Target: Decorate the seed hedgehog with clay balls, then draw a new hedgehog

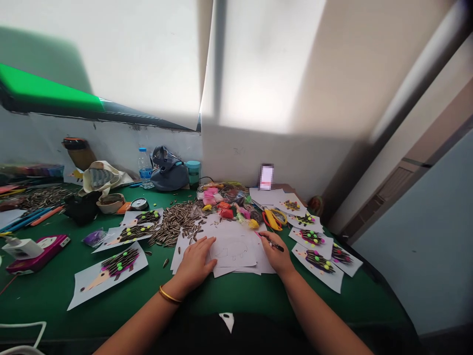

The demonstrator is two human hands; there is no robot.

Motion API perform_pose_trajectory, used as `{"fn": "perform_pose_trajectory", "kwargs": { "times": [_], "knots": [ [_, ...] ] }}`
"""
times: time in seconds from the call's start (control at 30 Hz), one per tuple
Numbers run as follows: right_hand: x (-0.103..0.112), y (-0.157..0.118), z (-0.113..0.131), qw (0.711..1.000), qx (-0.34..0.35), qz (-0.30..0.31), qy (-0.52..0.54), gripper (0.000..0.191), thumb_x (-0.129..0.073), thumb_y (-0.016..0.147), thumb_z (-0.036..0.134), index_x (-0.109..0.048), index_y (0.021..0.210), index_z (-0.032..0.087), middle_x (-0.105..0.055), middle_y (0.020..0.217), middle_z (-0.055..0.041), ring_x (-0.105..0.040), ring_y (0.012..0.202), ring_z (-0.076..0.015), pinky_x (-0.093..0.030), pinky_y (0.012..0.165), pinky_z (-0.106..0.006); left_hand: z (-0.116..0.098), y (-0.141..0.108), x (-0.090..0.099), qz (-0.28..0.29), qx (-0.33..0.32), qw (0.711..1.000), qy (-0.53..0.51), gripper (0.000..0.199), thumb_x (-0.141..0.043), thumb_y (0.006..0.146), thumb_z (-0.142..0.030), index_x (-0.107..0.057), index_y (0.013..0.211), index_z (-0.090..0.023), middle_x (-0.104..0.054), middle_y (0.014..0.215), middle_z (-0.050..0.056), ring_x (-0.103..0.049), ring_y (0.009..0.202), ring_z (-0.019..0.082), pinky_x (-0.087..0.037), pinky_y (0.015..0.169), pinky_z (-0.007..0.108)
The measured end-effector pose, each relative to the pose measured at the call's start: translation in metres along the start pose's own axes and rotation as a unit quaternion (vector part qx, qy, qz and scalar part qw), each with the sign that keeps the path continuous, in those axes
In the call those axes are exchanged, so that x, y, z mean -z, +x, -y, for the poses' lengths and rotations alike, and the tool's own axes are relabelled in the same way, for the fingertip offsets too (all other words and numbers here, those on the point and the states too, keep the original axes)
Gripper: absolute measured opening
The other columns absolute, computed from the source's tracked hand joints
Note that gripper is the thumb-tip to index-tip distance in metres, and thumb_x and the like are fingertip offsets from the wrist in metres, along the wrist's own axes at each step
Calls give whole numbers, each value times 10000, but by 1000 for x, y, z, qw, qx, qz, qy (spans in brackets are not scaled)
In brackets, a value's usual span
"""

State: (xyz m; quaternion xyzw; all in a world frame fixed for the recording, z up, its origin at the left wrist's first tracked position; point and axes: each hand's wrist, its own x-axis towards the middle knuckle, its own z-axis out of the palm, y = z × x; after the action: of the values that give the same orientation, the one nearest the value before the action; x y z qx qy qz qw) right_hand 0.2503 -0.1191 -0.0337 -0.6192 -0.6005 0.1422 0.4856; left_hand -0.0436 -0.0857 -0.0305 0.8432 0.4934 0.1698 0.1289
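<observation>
On my left, across the green worktop [51, 296], hedgehog cards [124, 264] stand finished-looking, bristling with striped seeds and round dots. Past the loose seed heap [177, 222], my left hand [195, 261] lies flat, thumb spread, on the thin outlined sheet [236, 249], bare of seeds. My right hand [278, 257] pinches a slim black pen [279, 246]; more seeded cards [318, 262] lie beyond.

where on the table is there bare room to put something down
Bare green table shows between the left forearm and right forearm, in front of the paper, and between the pink box and nearest left card. Behind the paper it's crowded: seeds, colourful bags, scissors.
</observation>
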Motion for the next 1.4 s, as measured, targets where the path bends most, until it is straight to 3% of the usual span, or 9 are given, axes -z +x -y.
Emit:
{"fn": "perform_pose_trajectory", "kwargs": {
  "times": [0.2, 0.37, 0.43, 0.63, 1.03, 1.4],
  "knots": [
    [-9, -5, 16, 997, -55, 6, 54, 329, -488, 846, 418, -642, 1025, 189, -687, 985, -88, -626, 917, -240, -483, 839, -357, -3, -1, 3, 6, 14, 1000, 1, 646, -598, 798, -381, -422, 1402, -237, -472, 1450, 57, -343, 1375, 274, -262, 1109, 436],
    [-32, -11, 45, 988, -57, 91, 113, 233, -531, 821, 396, -625, 914, 204, -666, 806, -34, -608, 717, -188, -481, 649, -280, -4, -1, 3, 15, 7, 1000, 9, 723, -673, 734, -426, -436, 1392, -247, -491, 1435, 58, -346, 1371, 280, -261, 1101, 434],
    [-45, -12, 52, 985, -52, 118, 114, 199, -516, 825, 366, -623, 873, 205, -664, 790, -26, -606, 713, -180, -469, 640, -269, -4, -1, 2, 14, 5, 1000, 10, 729, -677, 731, -426, -433, 1394, -244, -492, 1434, 58, -346, 1371, 277, -259, 1101, 429],
    [-71, -11, 52, 992, -33, 108, 52, 156, -504, 810, 311, -614, 744, 222, -644, 732, -1, -592, 703, -172, -440, 632, -265, -5, -3, 2, 15, 11, 1000, 9, 733, -677, 729, -436, -432, 1393, -246, -494, 1432, 57, -345, 1372, 281, -251, 1107, 432],
    [-71, -13, 50, 990, -38, 133, 29, 162, -503, 818, 321, -631, 778, 229, -650, 736, 8, -585, 691, -165, -424, 627, -262, -4, -2, 0, 18, 9, 1000, -5, 730, -680, 724, -449, -443, 1383, -243, -509, 1416, 76, -343, 1374, 288, -242, 1112, 437],
    [-74, -13, 46, 992, -33, 116, 21, 159, -499, 806, 301, -634, 762, 228, -659, 747, 9, -588, 699, -164, -427, 632, -261, -5, -2, 1, 22, 10, 1000, 1, 725, -680, 724, -448, -443, 1380, -252, -502, 1423, 69, -351, 1369, 293, -252, 1109, 433]
  ]
}}
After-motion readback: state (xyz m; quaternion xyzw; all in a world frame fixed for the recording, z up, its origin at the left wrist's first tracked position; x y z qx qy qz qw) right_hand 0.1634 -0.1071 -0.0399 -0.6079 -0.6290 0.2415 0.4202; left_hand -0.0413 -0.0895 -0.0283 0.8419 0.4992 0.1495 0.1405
